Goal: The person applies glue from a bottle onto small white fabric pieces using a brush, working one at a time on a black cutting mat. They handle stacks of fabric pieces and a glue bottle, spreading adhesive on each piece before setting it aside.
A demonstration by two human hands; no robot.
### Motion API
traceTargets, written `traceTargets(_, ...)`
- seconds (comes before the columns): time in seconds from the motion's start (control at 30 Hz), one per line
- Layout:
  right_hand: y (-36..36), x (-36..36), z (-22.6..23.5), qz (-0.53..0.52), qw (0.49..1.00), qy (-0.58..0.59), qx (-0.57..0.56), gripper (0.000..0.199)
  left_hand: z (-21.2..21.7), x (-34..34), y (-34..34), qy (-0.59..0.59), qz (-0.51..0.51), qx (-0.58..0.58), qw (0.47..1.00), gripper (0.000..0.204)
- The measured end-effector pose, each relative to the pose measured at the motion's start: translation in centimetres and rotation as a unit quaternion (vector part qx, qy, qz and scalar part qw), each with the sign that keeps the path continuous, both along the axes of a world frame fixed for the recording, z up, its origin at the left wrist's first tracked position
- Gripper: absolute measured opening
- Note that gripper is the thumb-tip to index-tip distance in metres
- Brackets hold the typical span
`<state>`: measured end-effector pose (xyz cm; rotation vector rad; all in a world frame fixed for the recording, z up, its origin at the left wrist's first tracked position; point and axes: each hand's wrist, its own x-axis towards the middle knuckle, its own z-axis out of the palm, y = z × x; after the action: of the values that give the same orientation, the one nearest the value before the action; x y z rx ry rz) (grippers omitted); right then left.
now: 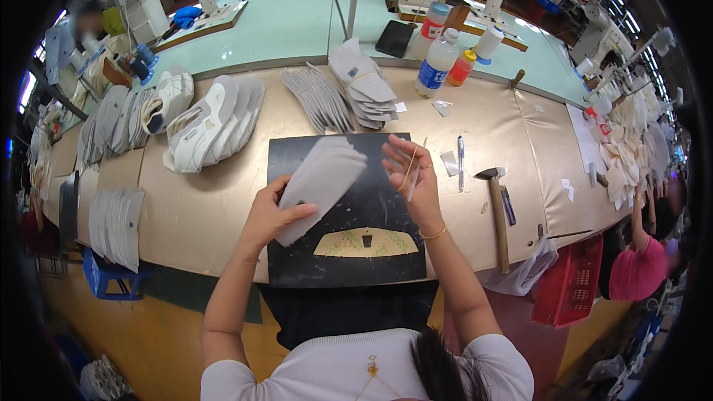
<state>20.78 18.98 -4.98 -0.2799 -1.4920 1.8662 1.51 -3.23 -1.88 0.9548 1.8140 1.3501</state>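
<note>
My left hand (271, 213) is closed on a stack of light grey fabric pieces (327, 178), thumb on top, tilted above a black board (297, 267). Just right of the stack is my right hand (416, 182), raised with its fingers partly curled. A thin yellowish rubber band (411, 163) runs across those fingers, and a slim, pale, see-through strip shows by the palm; its kind is unclear. On the board near me lies a tan curved template (342, 243) with green marks and a small dark cut-out.
Bundled grey pieces (316, 96) and shoe uppers (215, 126) lie beyond the board and to its left. Bottles (438, 63) stand at the back. A hammer (496, 215), a pen (460, 163) and a cutter (508, 206) lie right. A red crate (568, 282) is below the table's edge.
</note>
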Motion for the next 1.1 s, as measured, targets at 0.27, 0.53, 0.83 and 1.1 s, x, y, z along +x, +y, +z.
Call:
traceTargets(0.27,-7.8,0.3,4.4,0.205,0.975,0.044,-0.068,0.111,1.1,8.2,0.6,-0.585,-0.067,0.216,0.779,0.068)
traceTargets(0.53,-3.9,3.5,7.6,0.154,0.983,0.066,0.069,0.113,3.8,7.5,-0.8,-0.42,-0.051,0.025,0.906,0.082)
traceTargets(0.83,-5.3,4.3,14.7,0.411,0.816,0.15,0.377,0.053,0.5,6.3,-3.8,-0.503,0.157,0.069,0.847,0.054)
traceTargets(1.1,-4.1,2.8,8.1,0.071,0.874,0.313,-0.366,0.09,-2.5,4.2,-3.5,-0.279,-0.005,0.357,0.891,0.096)
